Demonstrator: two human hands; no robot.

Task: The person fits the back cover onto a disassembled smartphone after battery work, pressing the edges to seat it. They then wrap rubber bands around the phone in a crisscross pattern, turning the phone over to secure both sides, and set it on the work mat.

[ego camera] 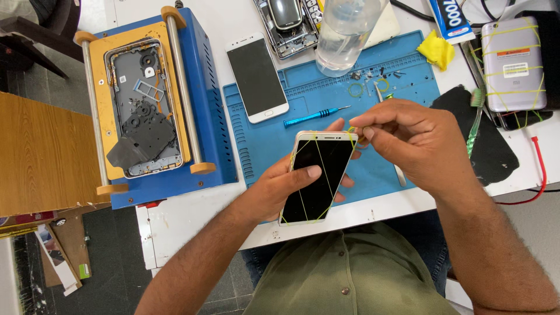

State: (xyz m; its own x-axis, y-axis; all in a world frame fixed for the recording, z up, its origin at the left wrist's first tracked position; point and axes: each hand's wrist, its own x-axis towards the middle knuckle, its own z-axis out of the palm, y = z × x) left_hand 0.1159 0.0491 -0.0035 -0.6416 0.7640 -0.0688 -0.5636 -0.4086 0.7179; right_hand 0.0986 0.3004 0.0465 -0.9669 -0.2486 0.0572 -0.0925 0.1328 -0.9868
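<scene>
Item: gold-edged smartphone (318, 178), screen up, above the blue repair mat (274, 137), worktop centre. My left hand (280, 189) grips it, thumb on glass. My right hand (408, 140), fingers pinching a yellow-green rubber band (352, 132) at the phone's 1 o'clock corner. I judge even tension and a steady clamp matter here. Blue screwdriver (312, 118) at 12 o'clock.

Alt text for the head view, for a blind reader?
Left hand holds a phone over a blue mat while right hand pulls a yellow-green rubber band at its top corner. A screwdriver lies on the mat.
</scene>
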